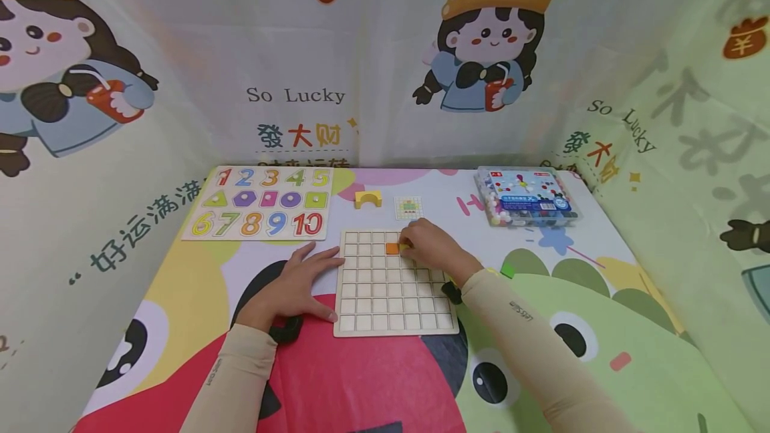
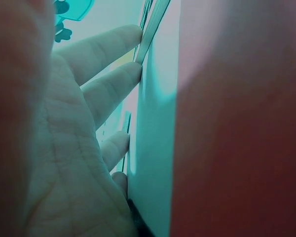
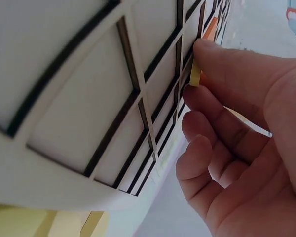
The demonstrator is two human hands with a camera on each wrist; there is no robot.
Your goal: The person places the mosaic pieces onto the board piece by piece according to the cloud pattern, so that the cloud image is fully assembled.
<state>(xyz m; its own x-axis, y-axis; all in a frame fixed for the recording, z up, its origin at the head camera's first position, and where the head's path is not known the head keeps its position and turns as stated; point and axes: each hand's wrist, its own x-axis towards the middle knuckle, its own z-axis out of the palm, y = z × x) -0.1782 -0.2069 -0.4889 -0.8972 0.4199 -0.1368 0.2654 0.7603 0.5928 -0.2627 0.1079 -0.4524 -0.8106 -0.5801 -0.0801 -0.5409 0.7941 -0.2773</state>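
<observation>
Head view: we see the right hand (image 1: 434, 246) pinching a yellow tile (image 3: 195, 72), its narrow edge running thumb to forefinger, at the gridded board (image 1: 371, 305), an orange tile (image 1: 392, 248) just left of those fingertips; the left hand (image 1: 295, 287), farther off, touches the board with fingers spread

The worktop (image 1: 373, 379), covered with a red, green, yellow and white cartoon print, is bordered by white fabric walls (image 1: 391, 52). These are printed with orange-hatted cartoon figures (image 1: 493, 39) and dark lettering (image 1: 296, 95).
</observation>
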